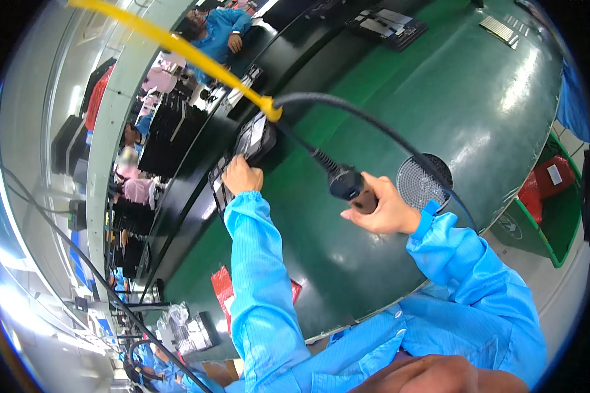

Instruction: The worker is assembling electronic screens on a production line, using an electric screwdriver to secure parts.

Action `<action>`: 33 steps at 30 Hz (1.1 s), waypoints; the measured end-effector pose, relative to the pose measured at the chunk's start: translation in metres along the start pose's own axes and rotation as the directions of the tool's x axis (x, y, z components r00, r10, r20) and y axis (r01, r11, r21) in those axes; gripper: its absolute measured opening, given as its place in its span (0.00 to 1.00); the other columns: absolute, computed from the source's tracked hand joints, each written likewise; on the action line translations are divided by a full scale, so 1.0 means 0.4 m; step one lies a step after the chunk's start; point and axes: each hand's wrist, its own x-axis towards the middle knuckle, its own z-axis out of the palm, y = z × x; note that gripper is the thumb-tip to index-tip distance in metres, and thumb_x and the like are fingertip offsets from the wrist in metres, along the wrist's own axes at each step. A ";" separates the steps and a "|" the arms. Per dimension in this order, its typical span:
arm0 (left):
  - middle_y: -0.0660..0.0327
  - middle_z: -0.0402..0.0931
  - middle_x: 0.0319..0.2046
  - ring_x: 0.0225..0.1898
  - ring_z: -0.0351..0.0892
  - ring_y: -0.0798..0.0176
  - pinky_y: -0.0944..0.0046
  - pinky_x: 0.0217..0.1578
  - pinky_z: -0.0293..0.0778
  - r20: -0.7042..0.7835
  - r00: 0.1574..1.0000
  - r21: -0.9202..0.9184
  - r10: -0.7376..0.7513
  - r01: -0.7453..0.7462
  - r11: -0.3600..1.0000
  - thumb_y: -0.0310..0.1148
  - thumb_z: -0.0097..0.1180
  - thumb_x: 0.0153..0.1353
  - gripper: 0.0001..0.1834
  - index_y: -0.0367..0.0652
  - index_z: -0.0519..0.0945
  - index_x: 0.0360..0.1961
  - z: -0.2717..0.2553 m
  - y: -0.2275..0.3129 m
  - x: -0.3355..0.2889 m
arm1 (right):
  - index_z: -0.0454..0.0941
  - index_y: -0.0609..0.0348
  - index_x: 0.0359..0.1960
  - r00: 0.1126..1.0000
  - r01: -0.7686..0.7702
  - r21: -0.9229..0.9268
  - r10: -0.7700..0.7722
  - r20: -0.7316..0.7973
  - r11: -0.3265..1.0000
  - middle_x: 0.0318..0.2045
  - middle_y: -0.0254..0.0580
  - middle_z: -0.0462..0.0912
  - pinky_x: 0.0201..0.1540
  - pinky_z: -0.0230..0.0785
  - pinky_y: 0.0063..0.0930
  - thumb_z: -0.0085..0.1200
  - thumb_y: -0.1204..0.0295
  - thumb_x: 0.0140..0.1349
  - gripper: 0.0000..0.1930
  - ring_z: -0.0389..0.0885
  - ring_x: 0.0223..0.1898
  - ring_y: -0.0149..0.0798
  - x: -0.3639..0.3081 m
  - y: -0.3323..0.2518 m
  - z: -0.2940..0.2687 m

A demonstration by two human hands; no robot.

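Note:
My right hand (390,206) is closed around a black corded hand tool (345,183); the palm and fingers partly hide its body, so its exact kind does not show. The cable (324,159) rises from its end to the yellow strap (267,105) it hangs by. Further left, at the bench's far edge, my left hand (242,177) has its fingers curled on a black tray-like piece (219,182) with pale parts. Just beyond that hand lies another black piece (254,139) with a light top.
A round grey mesh dish (425,180) sits on the green bench mat (347,262) right of the tool. Red packets (223,288) lie beside my left forearm. A green crate (552,245) with red bags stands right of the bench. Co-workers sit beyond the dark conveyor (196,154).

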 end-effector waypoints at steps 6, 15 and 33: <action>0.61 0.77 0.38 0.40 0.74 0.56 0.54 0.37 0.65 -0.127 0.989 -0.156 0.076 -0.096 0.983 0.29 0.52 0.36 0.21 0.42 0.77 0.37 -0.147 0.076 -0.123 | 0.72 0.62 0.29 0.997 -0.035 -0.002 0.034 -0.070 0.999 0.14 0.34 0.70 0.19 0.56 0.20 0.63 0.75 0.44 0.12 0.63 0.17 0.22 0.002 0.018 0.005; 0.55 0.76 0.42 0.45 0.73 0.53 0.54 0.42 0.64 0.021 0.983 -0.447 0.180 -0.152 0.881 0.25 0.55 0.36 0.26 0.35 0.75 0.44 -0.419 0.231 -0.433 | 0.72 0.63 0.40 0.980 -0.076 0.070 0.087 -0.177 0.995 0.19 0.29 0.74 0.24 0.63 0.16 0.63 0.79 0.47 0.17 0.70 0.20 0.20 0.003 0.006 -0.010; 0.39 0.55 0.61 0.62 0.58 0.51 0.61 0.60 0.56 0.478 0.769 -0.876 -0.426 0.454 -0.163 0.26 0.52 0.60 0.28 0.24 0.59 0.58 -0.345 0.250 -0.581 | 0.69 0.59 0.51 0.889 -0.390 0.162 0.325 0.322 0.906 0.53 0.51 0.72 0.67 0.36 0.45 0.66 0.65 0.35 0.36 0.63 0.61 0.47 0.044 -0.027 -0.055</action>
